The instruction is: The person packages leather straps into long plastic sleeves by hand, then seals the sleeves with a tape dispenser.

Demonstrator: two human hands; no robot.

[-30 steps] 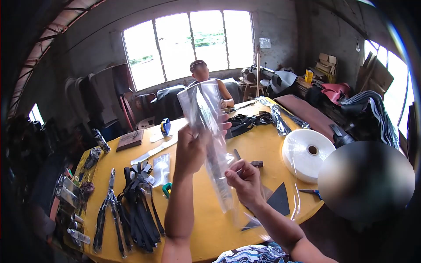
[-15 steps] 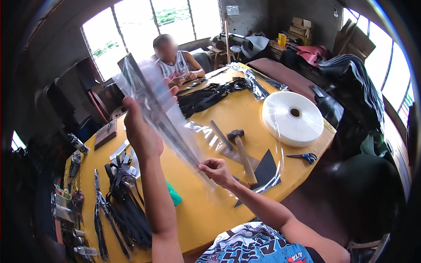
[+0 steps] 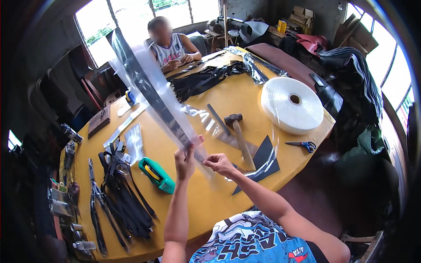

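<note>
A long clear plastic sleeve [image 3: 164, 94] with a black strap [image 3: 139, 74] inside it slants up and away over the table. Near its lower end, my left hand [image 3: 186, 161] is closed around the sleeve. Just to the right, my right hand [image 3: 219, 165] pinches the bottom end between thumb and fingertips. On the table to the left of my left arm is a green tape dispenser [image 3: 163, 179]. A hammer [image 3: 239, 140] lies to the right of the sleeve, close to a dark triangular piece [image 3: 265, 160].
A large roll of clear plastic [image 3: 280, 107] lies at the right, with scissors [image 3: 301, 145] nearby. Bundles of black straps lie at the left [image 3: 127, 201] and far side [image 3: 206, 81] of the yellow table [image 3: 206, 210]. Another person [image 3: 173, 46] sits across it.
My left hand has slid down the sleeve from its upper part to near the bottom end. My right hand keeps its pinch there. The green dispenser has come into fuller view.
</note>
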